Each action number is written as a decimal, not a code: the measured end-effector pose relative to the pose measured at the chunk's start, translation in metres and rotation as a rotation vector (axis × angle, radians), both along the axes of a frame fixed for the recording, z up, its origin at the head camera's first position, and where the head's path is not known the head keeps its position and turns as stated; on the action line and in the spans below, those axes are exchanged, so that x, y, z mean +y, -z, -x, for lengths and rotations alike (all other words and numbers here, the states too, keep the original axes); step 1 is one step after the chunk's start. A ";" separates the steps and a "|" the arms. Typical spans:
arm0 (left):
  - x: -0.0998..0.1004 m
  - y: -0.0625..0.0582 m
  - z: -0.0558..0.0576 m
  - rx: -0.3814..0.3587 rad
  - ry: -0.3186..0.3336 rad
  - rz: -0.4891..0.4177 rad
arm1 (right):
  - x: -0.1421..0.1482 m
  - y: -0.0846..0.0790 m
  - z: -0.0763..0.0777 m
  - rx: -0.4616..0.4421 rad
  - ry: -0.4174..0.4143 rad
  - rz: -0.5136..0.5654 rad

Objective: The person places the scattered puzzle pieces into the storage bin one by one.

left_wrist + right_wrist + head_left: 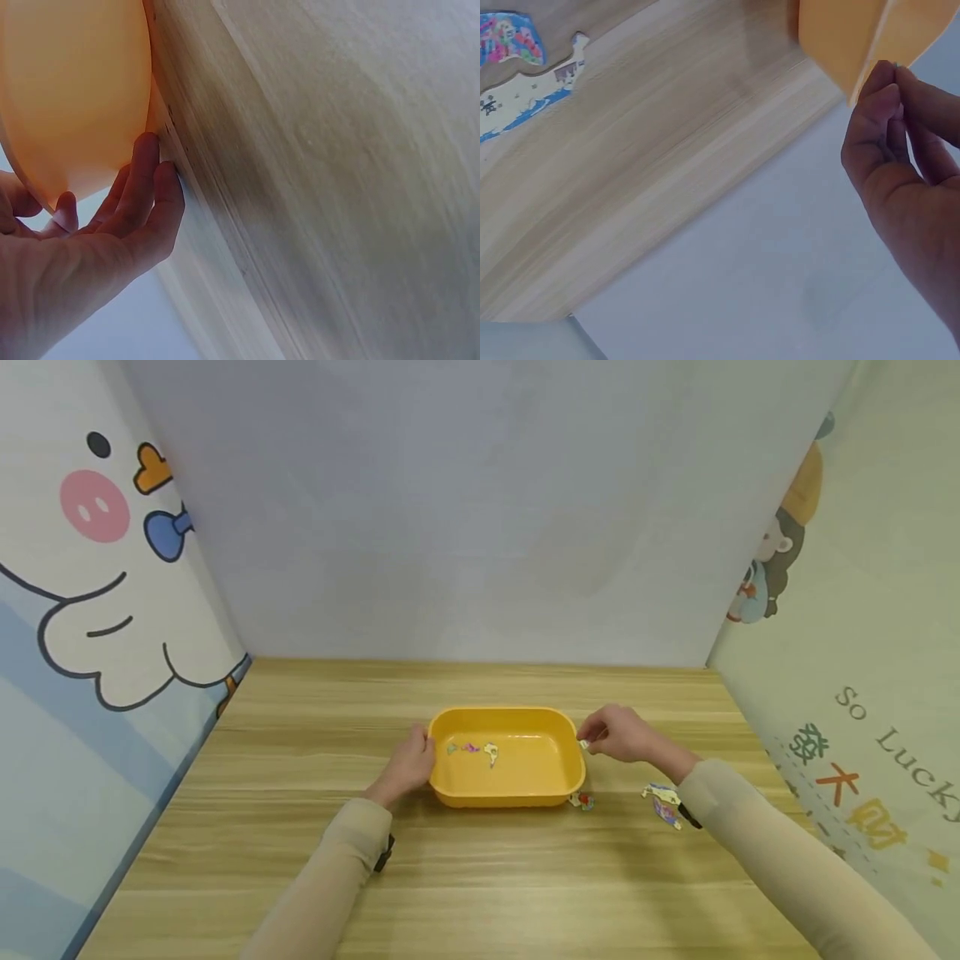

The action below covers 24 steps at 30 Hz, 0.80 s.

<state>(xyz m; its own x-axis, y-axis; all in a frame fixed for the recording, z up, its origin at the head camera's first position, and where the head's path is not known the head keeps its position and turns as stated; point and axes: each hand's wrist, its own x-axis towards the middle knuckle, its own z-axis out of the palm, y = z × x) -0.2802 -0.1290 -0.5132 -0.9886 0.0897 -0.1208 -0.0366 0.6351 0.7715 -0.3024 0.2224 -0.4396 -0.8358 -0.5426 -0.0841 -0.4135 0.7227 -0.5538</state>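
Observation:
A yellow plastic tub point(517, 777) sits on the table with a few small flat printed cut-outs point(491, 752) inside, toward its left. My left hand point(412, 762) holds the tub's left end, the thumb at the rim and the fingers against the outer wall point(75, 90). At the right rim, my right hand point(618, 733) pinches a small pale piece point(584, 744) between thumb and fingertips. Most of that piece is hidden by the fingers in the right wrist view, where the hand point(907, 150) is beside the tub's end point(840, 37).
A colourful flat cut-out point(583, 801) lies by the tub's front right corner. Farther right, near the right sleeve, lie a cream cut-out point(660, 792) and a purple one point(666, 812). The wood-grain table point(480, 893) meets a pale backdrop point(480, 527), with printed cloths at both sides.

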 end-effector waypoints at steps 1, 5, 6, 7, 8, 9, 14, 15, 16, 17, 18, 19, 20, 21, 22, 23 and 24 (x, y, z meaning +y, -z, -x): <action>0.000 -0.001 0.000 -0.002 0.000 -0.002 | -0.003 0.000 0.002 0.003 0.002 -0.006; -0.001 -0.003 -0.001 -0.014 -0.005 0.002 | -0.015 -0.003 0.007 0.006 0.007 -0.031; -0.001 -0.003 -0.001 -0.013 -0.007 0.005 | -0.018 -0.003 0.009 0.007 0.006 -0.035; -0.001 -0.002 -0.001 -0.010 -0.007 0.009 | -0.021 -0.003 0.010 0.010 -0.001 -0.036; -0.001 -0.002 0.000 -0.008 -0.010 0.011 | -0.024 -0.003 0.011 0.009 -0.005 -0.033; -0.001 0.000 0.000 -0.005 -0.012 0.012 | -0.026 -0.002 0.013 0.006 -0.011 -0.027; -0.001 0.003 0.001 0.010 -0.020 0.004 | -0.040 0.002 0.020 0.012 -0.050 -0.041; -0.001 0.003 0.001 0.012 -0.021 0.003 | -0.043 0.002 0.022 0.016 -0.060 -0.048; -0.001 0.003 0.001 0.018 -0.019 0.004 | -0.046 0.003 0.023 0.021 -0.065 -0.056; -0.001 0.003 0.000 0.022 -0.017 0.009 | -0.048 0.003 0.024 0.024 -0.069 -0.061; -0.001 0.002 0.000 0.027 -0.014 0.010 | -0.051 0.004 0.025 0.025 -0.071 -0.064; -0.001 0.002 0.000 0.028 -0.011 0.007 | -0.054 0.004 0.027 0.031 -0.075 -0.068; -0.001 0.001 0.000 0.032 -0.010 0.009 | -0.058 0.005 0.028 0.038 -0.075 -0.075; -0.001 0.001 -0.001 0.036 -0.010 0.015 | -0.061 0.006 0.029 0.046 -0.074 -0.081; -0.001 0.001 -0.001 0.035 -0.011 0.010 | -0.065 0.007 0.030 0.058 -0.076 -0.088; -0.001 0.000 -0.001 0.028 -0.016 0.003 | -0.068 0.009 0.031 0.070 -0.079 -0.097; 0.000 0.000 -0.001 0.024 -0.018 -0.005 | -0.071 0.010 0.032 0.084 -0.081 -0.107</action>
<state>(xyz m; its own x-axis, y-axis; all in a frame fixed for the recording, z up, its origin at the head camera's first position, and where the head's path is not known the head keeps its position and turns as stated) -0.2788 -0.1294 -0.5135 -0.9927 0.0720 -0.0969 -0.0299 0.6307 0.7755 -0.3346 0.1512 -0.4499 -0.7964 -0.5998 -0.0769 -0.5141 0.7386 -0.4362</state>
